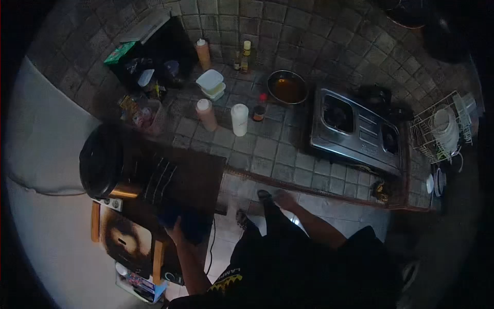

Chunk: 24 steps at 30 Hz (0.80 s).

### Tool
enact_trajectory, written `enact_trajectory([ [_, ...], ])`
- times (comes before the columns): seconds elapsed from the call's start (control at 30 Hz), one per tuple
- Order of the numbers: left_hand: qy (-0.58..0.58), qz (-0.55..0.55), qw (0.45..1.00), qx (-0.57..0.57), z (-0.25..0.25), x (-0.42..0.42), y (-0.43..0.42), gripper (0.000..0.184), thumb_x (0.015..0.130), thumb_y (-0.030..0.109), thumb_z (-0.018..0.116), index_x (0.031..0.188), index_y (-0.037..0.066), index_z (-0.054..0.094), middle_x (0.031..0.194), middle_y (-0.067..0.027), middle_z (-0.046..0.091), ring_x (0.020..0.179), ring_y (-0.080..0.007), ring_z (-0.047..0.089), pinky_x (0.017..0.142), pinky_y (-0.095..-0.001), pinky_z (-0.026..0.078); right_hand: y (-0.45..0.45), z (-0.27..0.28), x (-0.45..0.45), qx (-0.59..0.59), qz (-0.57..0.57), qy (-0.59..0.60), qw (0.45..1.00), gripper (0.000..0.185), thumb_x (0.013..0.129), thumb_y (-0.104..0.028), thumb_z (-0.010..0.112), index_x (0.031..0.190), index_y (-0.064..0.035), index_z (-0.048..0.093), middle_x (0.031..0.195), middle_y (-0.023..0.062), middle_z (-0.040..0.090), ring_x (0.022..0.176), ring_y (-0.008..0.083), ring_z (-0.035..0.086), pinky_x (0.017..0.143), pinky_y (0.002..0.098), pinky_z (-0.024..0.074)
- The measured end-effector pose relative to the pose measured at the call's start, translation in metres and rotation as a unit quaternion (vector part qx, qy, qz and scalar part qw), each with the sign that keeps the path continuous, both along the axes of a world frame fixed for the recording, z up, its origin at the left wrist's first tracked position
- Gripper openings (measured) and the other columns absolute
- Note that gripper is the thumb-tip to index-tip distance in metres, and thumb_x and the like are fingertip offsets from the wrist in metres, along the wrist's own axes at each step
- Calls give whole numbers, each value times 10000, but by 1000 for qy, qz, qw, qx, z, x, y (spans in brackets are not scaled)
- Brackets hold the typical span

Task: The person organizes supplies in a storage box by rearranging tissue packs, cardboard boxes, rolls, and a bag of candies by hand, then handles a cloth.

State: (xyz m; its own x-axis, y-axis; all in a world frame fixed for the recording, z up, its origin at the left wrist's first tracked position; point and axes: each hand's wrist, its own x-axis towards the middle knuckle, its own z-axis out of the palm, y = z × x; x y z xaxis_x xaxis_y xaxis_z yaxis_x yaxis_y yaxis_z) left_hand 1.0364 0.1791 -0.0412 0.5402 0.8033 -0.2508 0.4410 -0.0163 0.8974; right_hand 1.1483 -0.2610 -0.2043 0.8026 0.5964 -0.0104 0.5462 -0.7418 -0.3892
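My left hand (176, 233) is at the front edge of the dark brown surface, against a dark blue cloth-like thing (194, 232). Its thumb shows over the blue material, and the other fingers are mostly lost in the dark folds. Just beyond stand a dark wire rack (160, 180) and a large black, rounded appliance (103, 162). My right hand (285, 201) hangs low over the floor in front of the tiled counter. It is smeared by motion, and no object shows in it.
On the tiled counter (278, 149) stand squeeze bottles (240, 119), stacked plastic tubs (211, 82), a pan of brownish liquid (287, 87) and a two-burner stove (357, 129). A dish rack (443, 129) holds plates at the right. A cord (211, 247) hangs beside my left arm.
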Motion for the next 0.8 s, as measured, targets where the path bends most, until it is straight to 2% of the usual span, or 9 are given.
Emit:
enact_trajectory([
  [0.07, 54, 3, 997, 62, 6, -2, -12, 657, 710, 285, 683, 1213, -25, 397, 1161, -187, 465, 1033, -323, 458, 875, -394, 383, -86, -18, -56, 21, -485, 295, 823, 329, 771, -292, 597, 1004, -62, 562, 902, 108, 594, 726, 258, 585, 627, 369, 482],
  [0.27, 131, 31, 855, 501, 33, -3, -43, 737, 743, 370, 630, 1299, 30, 288, 1306, -228, 262, 1154, -398, 306, 935, -446, 322, -262, -68, -250, -390, -341, 425, 742, 369, 850, -368, 445, 965, -56, 605, 1000, 82, 600, 877, 259, 564, 754, 356, 464],
  [0.33, 125, 3, 804, 582, 57, 8, -62, 766, 742, 404, 624, 1314, 42, 264, 1332, -228, 215, 1175, -401, 274, 944, -441, 315, -197, 79, -241, -510, -131, 291, 799, 327, 820, -320, 444, 973, -90, 618, 956, 100, 593, 865, 279, 568, 696, 403, 453],
  [0.47, 99, -83, 808, 574, 79, 40, -98, 681, 757, 330, 632, 1288, 43, 316, 1311, -231, 228, 1195, -394, 239, 926, -439, 333, -197, 0, -267, -205, -434, 254, 840, 475, 865, -452, 398, 814, -34, 617, 894, 95, 603, 792, 225, 566, 669, 350, 473],
  [0.57, -86, -251, 855, 446, 67, 63, -115, 515, 806, 252, 586, 1238, 48, 393, 1283, -240, 265, 1170, -383, 290, 901, -413, 362, -149, 55, -183, -144, -466, 409, 771, 379, 824, -407, 485, 824, -53, 621, 705, 108, 609, 713, 225, 589, 680, 340, 457],
  [0.6, -97, -272, 847, 446, 64, 69, -122, 515, 806, 252, 586, 1238, 48, 393, 1283, -240, 265, 1170, -383, 290, 901, -413, 362, -153, 43, -162, -85, -455, 475, 748, 448, 814, -470, 483, 775, -48, 628, 644, 102, 608, 672, 237, 592, 683, 345, 461],
  [0.7, -202, -468, 788, 346, 51, 75, -152, 375, 769, 97, 581, 1124, 39, 479, 1220, -210, 369, 1101, -370, 393, 849, -427, 393, -163, -68, -114, -134, -213, 244, 937, 345, 845, -360, 430, 804, -63, 601, 797, 107, 597, 775, 261, 576, 705, 379, 459],
  [0.77, -105, -554, 773, 290, 58, 71, -173, 324, 768, 85, 578, 1080, 35, 505, 1150, -194, 435, 1031, -355, 452, 805, -417, 415, -145, -74, -66, -97, -128, 144, 976, 262, 830, -267, 415, 847, -76, 594, 866, 129, 574, 823, 294, 559, 718, 406, 455],
  [0.8, 8, -608, 756, 242, 59, 69, -189, 275, 767, 72, 574, 1036, 30, 530, 1080, -177, 501, 961, -340, 511, 760, -408, 438, -118, 23, -33, -101, -213, 220, 947, 242, 826, -246, 414, 859, -79, 586, 904, 125, 571, 874, 283, 550, 739, 417, 449],
])
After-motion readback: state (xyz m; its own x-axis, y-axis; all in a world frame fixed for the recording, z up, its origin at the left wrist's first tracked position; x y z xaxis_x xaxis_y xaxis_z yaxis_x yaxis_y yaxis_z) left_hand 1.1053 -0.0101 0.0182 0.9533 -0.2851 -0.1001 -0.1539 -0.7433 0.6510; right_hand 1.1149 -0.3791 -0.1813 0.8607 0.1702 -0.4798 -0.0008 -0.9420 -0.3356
